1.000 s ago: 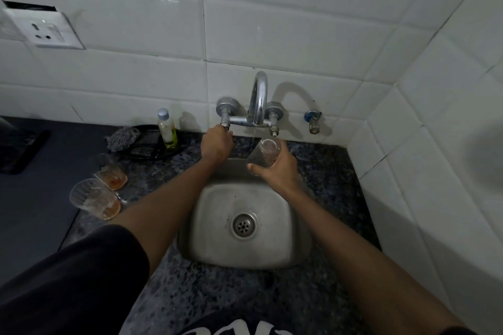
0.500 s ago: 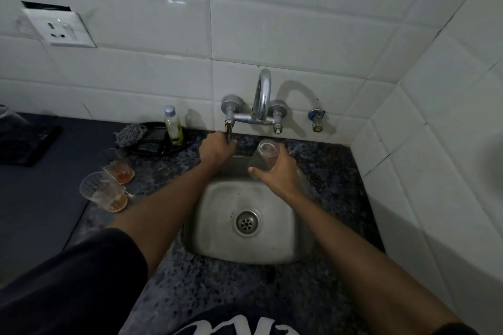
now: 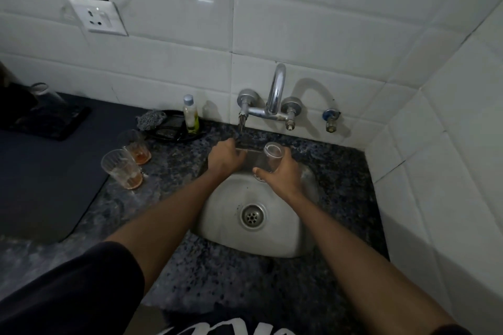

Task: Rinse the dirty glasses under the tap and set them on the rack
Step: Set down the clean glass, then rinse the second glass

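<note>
Tap handle let go, rinse looked done

Left hand (image 3: pixel 224 158) dropped off the tap (image 3: pixel 275 95), fingers curled, holding nothing visible; right hand (image 3: pixel 280 171) gripped the glass (image 3: pixel 273 156).

Two glasses (image 3: pixel 125 163) left of sink (image 3: pixel 285 236); tap (image 3: pixel 275 95) behind.

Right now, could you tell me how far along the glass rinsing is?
Early on. Nothing visibly sits on a rack yet. The right hand holds one glass over the sink, near the tap; the left hand is beside it. Two glasses with orange dregs wait on the counter.
</note>
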Tool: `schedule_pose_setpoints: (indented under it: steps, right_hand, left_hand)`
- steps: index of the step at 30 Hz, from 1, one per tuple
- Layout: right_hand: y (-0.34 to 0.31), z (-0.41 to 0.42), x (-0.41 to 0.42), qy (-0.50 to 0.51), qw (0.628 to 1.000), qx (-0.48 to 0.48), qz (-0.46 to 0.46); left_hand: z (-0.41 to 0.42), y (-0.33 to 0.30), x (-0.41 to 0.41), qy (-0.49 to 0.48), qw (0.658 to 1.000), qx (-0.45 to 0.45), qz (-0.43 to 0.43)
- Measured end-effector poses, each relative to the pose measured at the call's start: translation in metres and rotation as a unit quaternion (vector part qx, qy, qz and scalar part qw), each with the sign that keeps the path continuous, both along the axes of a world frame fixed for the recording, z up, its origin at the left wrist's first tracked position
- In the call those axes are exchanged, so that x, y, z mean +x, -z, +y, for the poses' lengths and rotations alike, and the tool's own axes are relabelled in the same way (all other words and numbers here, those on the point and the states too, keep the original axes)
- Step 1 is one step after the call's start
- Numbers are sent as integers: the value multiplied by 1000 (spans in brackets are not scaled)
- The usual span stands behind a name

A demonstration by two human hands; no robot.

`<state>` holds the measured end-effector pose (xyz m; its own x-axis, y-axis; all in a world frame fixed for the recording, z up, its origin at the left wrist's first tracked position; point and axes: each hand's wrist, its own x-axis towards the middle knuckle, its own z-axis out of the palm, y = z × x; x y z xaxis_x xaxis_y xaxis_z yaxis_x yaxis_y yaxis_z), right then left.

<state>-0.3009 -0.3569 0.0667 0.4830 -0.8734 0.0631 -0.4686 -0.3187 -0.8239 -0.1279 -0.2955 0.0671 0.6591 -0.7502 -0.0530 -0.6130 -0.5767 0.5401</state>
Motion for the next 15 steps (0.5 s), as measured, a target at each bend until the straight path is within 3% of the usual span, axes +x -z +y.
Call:
schedule_pose_setpoints:
  steps: [7,15]
  right_hand:
    - [-7,9,-3,-49,998,10,-28]
    - [-31,54,79,-191,978,23,-86]
  left_hand:
    - [25,-10,-10,-18,999,-45,-9]
    - [104,-42,30,-160,978,-120,-62]
